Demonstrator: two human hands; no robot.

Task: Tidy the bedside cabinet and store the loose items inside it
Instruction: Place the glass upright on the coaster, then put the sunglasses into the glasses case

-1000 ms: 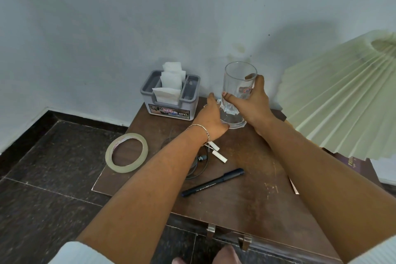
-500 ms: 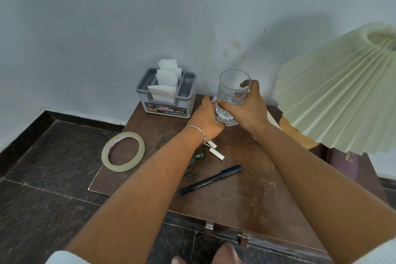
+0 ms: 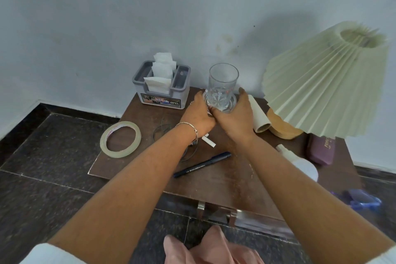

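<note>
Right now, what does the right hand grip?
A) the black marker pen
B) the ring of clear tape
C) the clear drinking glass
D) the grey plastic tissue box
C: the right hand wraps the base of the upright clear drinking glass, while the left hand sits against it, fingers hidden.

Centre of frame: brown cabinet top, scuffed.
- Clear glass, upright, centre rear; left hand and right hand curl round its base from either side (fingertips mostly hidden).
- Grey tissue box, left of the glass, against the wall.
- Tape roll, lying flat at the top's left edge.
- Thin wire loop, partly under the left wrist.
- Black pen, lying diagonally, centre front.
- Pleated lamp shade, tilted, upper right.
- Cardboard tube, beside the lamp's wooden base.
- Purple case and white bottle, right edge.
</note>
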